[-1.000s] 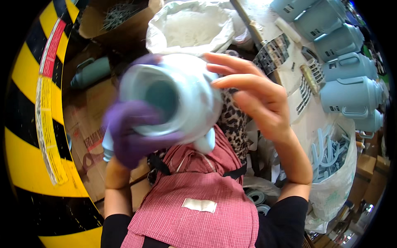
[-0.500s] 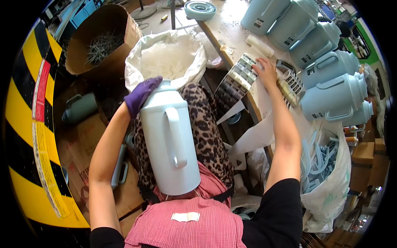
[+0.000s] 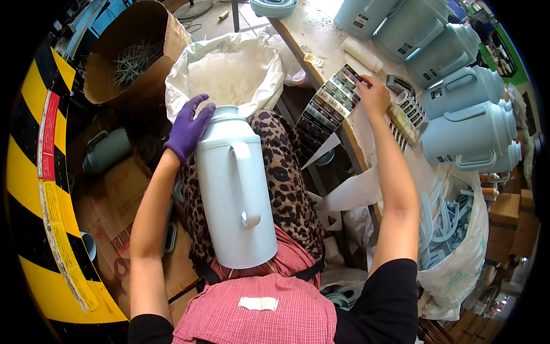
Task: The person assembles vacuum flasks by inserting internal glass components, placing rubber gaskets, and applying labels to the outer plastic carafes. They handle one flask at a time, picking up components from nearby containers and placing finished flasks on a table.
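Head view: left hand (image 3: 186, 129) in purple glove, fingers curled against the neck of a pale blue plastic jug with moulded handle (image 3: 235, 189), which lies on the lap, base toward the body. Right hand (image 3: 373, 94), bare, pinches the edge of a printed label sheet (image 3: 332, 106) at the tabletop (image 3: 321, 34) edge. Matching pale blue jugs (image 3: 458, 123) stand grouped at right; white sack (image 3: 229, 74) ahead.

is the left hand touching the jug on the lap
Touching. The head view shows the gloved left hand gripping the shoulder of the pale blue jug.
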Motion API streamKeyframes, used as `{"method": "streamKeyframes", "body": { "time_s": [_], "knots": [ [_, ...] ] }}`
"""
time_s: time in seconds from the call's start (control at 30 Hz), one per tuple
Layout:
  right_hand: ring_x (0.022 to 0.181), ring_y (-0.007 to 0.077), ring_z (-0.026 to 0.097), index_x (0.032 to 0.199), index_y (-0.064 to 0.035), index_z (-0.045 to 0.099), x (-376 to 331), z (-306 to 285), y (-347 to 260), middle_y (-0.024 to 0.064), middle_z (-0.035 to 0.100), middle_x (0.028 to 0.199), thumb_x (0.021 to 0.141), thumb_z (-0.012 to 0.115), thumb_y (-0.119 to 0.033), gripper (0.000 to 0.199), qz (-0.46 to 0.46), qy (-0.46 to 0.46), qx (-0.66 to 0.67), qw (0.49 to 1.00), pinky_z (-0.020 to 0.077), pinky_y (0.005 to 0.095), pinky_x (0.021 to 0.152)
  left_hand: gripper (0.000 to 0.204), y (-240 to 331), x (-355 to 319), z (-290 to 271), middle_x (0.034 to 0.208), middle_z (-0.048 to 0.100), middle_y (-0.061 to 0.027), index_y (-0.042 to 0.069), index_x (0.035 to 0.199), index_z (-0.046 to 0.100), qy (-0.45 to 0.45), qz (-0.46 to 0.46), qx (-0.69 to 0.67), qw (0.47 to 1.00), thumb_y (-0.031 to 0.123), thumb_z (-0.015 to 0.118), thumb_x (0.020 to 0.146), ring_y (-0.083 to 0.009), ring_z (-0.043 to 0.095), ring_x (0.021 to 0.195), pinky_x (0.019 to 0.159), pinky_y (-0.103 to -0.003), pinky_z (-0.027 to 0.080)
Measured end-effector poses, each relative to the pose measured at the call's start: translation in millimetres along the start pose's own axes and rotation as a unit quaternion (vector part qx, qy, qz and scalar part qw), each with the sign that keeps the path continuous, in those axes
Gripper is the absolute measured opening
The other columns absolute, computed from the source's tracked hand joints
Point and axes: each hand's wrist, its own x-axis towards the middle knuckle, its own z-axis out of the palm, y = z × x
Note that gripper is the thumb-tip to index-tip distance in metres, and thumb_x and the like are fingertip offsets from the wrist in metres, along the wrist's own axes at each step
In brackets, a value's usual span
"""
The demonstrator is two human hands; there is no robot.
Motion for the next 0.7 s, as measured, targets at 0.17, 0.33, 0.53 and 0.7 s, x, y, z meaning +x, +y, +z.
{"method": "streamKeyframes", "body": {
  "time_s": [0.17, 0.33, 0.53, 0.7],
  "knots": [
    [0.095, 0.0252, 0.071, 0.097, -0.0225, 0.081, -1.8, 1.5, -2.4, 0.0018, 0.077, 0.101, 0.084, 0.074, -0.036, 0.02, -0.002, -0.029, 0.002, 1.0, 0.0532, 0.0385, 0.085, 0.039, 1.0, -59.3, -4.8, 0.133, 0.062, -0.0124, -0.005, 0.134, 0.057, 0.02, -0.077, -0.263, 0.962, 0.018, 0.059, 0.103, -0.0189, 0.057, 0.123, 0.108, -0.031, 0.041],
    [0.113, 0.0274, 0.059, 0.095, -0.0237, 0.081, 5.3, 16.7, 6.8, -0.0065, 0.072, 0.11, 0.083, 0.075, -0.035, 0.018, -0.019, -0.032, 0.015, 0.999, 0.0481, 0.0408, 0.095, 0.041, 4.2, -140.3, -6.3, 0.139, 0.059, -0.0145, -0.005, 0.137, 0.054, 0.048, -0.033, -0.25, 0.967, 0.017, 0.058, 0.103, -0.0215, 0.055, 0.129, 0.113, -0.034, 0.039],
    [0.099, 0.0283, 0.066, 0.098, -0.0101, 0.078, -35.3, -43.3, -43.1, 0.0079, 0.072, 0.104, 0.088, 0.072, -0.02, 0.015, -0.176, -0.028, 0.053, 0.982, 0.0507, 0.0405, 0.092, 0.071, 58.1, -224.1, -9.9, 0.152, 0.045, -0.023, 0.001, 0.139, 0.053, 0.06, 0.22, 0.122, 0.966, 0.057, 0.061, 0.096, -0.0437, 0.042, 0.141, 0.119, -0.054, 0.03],
    [0.086, 0.0131, 0.07, 0.104, -0.0018, 0.071, -180.8, -142.9, -124.9, 0.0049, 0.072, 0.092, 0.088, 0.072, 0.001, 0.017, -0.113, -0.275, 0.237, 0.925, 0.0545, 0.0262, 0.077, 0.101, 49.1, -270.7, 23.5, 0.159, 0.035, -0.0275, 0.0, 0.148, 0.044, -0.047, 0.229, 0.175, 0.956, 0.074, 0.064, 0.082, -0.0499, 0.024, 0.151, 0.122, -0.06, 0.018]
  ]
}}
